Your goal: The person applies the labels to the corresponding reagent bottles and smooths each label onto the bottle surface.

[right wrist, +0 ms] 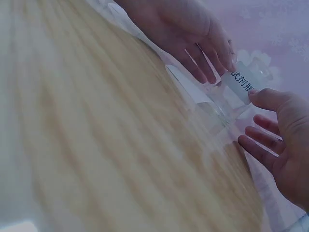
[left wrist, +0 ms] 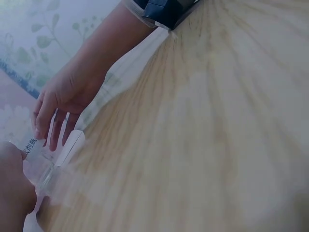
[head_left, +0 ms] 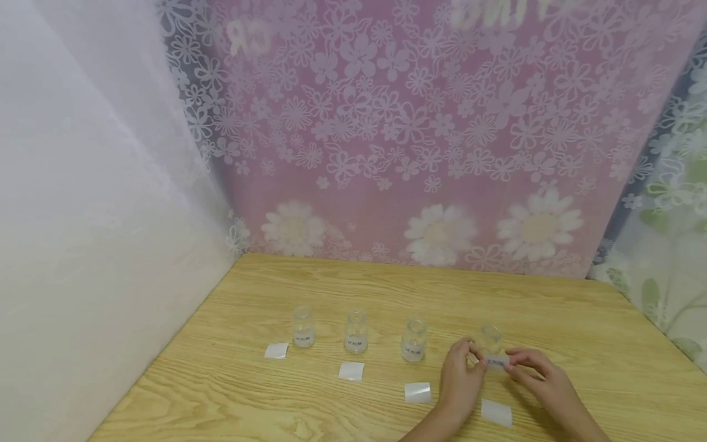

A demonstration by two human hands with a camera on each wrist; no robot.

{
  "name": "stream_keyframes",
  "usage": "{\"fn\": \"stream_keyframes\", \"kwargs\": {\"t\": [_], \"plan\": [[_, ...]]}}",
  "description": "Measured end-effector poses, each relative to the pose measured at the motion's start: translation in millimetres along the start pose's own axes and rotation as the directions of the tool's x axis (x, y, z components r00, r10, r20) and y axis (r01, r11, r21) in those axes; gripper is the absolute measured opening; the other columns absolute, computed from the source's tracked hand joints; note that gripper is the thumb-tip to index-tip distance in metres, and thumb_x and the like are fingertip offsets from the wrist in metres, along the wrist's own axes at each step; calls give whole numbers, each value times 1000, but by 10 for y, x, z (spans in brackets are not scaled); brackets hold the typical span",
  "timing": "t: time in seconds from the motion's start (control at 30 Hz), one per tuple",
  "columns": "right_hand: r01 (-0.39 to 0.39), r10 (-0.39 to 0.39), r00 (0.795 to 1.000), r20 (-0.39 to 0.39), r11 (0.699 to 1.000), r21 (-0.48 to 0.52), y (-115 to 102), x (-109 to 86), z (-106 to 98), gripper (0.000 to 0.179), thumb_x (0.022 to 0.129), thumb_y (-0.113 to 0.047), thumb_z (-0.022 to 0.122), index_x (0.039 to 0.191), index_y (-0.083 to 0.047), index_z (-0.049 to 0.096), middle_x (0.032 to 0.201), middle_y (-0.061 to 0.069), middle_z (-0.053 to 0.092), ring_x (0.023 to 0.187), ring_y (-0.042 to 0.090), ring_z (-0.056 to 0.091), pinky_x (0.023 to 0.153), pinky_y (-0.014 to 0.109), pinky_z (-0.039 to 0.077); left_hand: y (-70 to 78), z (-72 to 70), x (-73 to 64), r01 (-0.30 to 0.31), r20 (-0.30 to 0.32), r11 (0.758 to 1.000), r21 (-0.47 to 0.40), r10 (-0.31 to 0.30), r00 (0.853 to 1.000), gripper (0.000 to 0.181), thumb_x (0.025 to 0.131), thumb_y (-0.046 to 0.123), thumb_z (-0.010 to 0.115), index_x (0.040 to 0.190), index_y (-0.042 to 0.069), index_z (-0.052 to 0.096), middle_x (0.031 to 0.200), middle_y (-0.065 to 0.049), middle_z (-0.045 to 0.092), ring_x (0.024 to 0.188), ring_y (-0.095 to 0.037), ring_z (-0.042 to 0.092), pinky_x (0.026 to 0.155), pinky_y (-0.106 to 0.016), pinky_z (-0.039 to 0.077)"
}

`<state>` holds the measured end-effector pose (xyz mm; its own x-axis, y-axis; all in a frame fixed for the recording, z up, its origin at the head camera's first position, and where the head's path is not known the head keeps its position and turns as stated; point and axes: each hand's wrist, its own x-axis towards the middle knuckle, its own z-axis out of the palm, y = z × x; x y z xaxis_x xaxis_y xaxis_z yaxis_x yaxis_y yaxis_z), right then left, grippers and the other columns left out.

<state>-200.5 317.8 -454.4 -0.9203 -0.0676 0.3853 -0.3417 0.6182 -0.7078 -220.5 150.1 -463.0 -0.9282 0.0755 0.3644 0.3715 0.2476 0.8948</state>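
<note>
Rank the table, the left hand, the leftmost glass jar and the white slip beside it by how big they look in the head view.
1. table
2. left hand
3. leftmost glass jar
4. white slip
The hand sits nearer the camera, so its lead over the jar is unsure.

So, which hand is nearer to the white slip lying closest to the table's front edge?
Right. The right hand is just above that white slip; the left hand is further left.

Worktop (head_left: 580, 344): matt, light wood grain. Vials (head_left: 356, 332): clear, glossy glass, paper labels. Slips (head_left: 351, 371): white, glossy. Backdrop (head_left: 420, 123): translucent floral film.
</note>
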Motion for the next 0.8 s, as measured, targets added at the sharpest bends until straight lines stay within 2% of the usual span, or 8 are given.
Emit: {"fn": "stream_keyframes", "kwargs": {"t": [0.1, 0.17, 0.23, 0.33, 0.47, 0.6, 0.8], "plan": [[10, -10, 1000, 18, 1000, 6, 62, 36, 20, 7, 90, -15, 61, 94, -10, 61, 117, 13, 56, 99, -14, 41, 76, 42, 51, 0, -1, 15, 11, 7, 1000, 3, -11, 1000, 18, 83, 6, 65, 78, 19, 54, 121, 3, 54, 105, -16, 53, 84, -28, 46], [21, -22, 1000, 21, 1000, 14, 92, 52, 32, 6, 89, -14, 62, 93, -10, 61, 117, 11, 56, 100, -13, 42, 75, 34, 51, 9, -1, 23, 26, 13, 1000, -13, -26, 1000, 15, 83, 5, 65, 84, 18, 56, 116, 6, 55, 93, -9, 54, 75, -23, 47], [32, -33, 999, 13, 999, 14, 107, 60, 40, 5, 88, -12, 63, 92, -11, 62, 116, 8, 57, 99, -12, 44, 74, 26, 50, 16, 0, 31, 39, 11, 999, -20, -39, 999, 16, 83, 4, 64, 87, 17, 58, 114, 7, 56, 87, -6, 53, 72, -21, 46], [46, -46, 999, 4, 999, 5, 114, 69, 54, 4, 87, -11, 65, 90, -12, 62, 115, 7, 58, 98, -11, 45, 73, 19, 48, 20, 10, 41, 50, 6, 999, -20, -49, 999, 17, 83, 2, 64, 89, 17, 58, 113, 8, 57, 91, -7, 54, 74, -21, 47], [67, -67, 998, -7, 998, -1, 120, 80, 78, 5, 86, -10, 65, 89, -13, 63, 113, 9, 59, 98, -12, 45, 72, 17, 47, 8, 17, 48, 51, 5, 999, -19, -51, 999, 19, 83, 0, 63, 90, 17, 59, 116, 5, 57, 106, -13, 53, 81, -21, 46], [110, -110, 994, -25, 994, 10, 129, 89, 105, 9, 84, -5, 66, 88, -12, 62, 110, 10, 61, 97, -11, 48, 71, 17, 48, -8, 22, 51, 41, 5, 999, -30, -41, 999, 22, 83, -3, 62, 97, 13, 60, 114, 5, 57, 107, -12, 52, 80, -18, 46], [126, -125, 991, -53, 992, 13, 138, 88, 124, 11, 82, -1, 67, 87, -10, 62, 108, 18, 60, 93, -9, 50, 69, 15, 48, -31, 42, 48, 17, -17, 1000, -3, -17, 1000, 21, 82, -3, 63, 89, 15, 58, 114, 4, 58, 106, -11, 53, 77, -18, 46]]}}
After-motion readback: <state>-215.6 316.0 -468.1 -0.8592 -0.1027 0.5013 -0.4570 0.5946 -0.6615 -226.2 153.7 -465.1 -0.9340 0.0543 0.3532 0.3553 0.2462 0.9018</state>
